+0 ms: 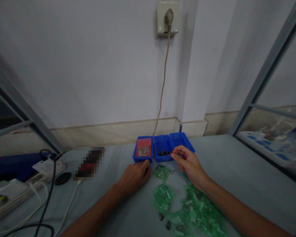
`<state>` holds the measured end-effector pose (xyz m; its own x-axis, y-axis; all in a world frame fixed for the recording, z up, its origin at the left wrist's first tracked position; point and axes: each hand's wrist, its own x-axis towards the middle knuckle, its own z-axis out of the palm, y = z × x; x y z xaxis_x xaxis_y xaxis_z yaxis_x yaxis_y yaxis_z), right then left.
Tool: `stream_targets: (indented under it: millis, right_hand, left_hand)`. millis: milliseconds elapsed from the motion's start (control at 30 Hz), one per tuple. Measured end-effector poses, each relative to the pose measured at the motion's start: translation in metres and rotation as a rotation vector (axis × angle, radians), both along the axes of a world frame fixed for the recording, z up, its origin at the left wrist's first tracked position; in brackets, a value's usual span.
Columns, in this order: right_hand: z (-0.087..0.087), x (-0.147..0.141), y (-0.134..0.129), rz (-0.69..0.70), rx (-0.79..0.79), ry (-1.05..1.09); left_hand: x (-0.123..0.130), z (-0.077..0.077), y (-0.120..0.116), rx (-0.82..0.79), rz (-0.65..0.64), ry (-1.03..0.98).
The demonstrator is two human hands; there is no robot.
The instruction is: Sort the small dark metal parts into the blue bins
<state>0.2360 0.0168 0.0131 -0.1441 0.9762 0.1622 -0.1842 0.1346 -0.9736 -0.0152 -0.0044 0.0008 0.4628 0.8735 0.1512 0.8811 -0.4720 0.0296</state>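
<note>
Three blue bins stand in a row near the wall. Small dark metal pieces (pixel 164 153) lie at the front of the middle bin (pixel 162 141), and my right hand (pixel 187 163) is over its front right corner. Its thumb and forefinger are pinched together; whatever is between them is too small to make out. My left hand (pixel 136 172) rests on the table just before the left bin (pixel 135 157), fingers curled, nothing visible in them. A small green bag (pixel 161 172) with metal parts lies between my hands, a tiny loose piece (pixel 171 172) beside it.
More green bags (pixel 199 210) are heaped under my right forearm, and another bag (pixel 162 197) lies left of them. The left bin holds a red item (pixel 144 143). A phone-like pixelated object (pixel 90 163), cables and a power strip (pixel 27 191) occupy the left side.
</note>
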Motion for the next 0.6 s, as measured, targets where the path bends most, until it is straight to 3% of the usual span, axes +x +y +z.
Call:
stream_targets:
  millis: [267,433,600]
  right_hand:
    - [0.0025,0.0004,0.0009,0.044,-0.166,0.276]
    - [0.0059,0.0056,0.0016,0.211,-0.306,0.515]
    - [0.0093,0.0045,-0.0025,0.256,-0.277,0.476]
  left_hand:
    - [-0.0004,0.0013,-0.0004,0.001,-0.019,0.013]
    - [0.0,0.0017,-0.0011,0.01,-0.031,0.025]
    - [0.0,0.0013,-0.001,0.017,-0.027,0.034]
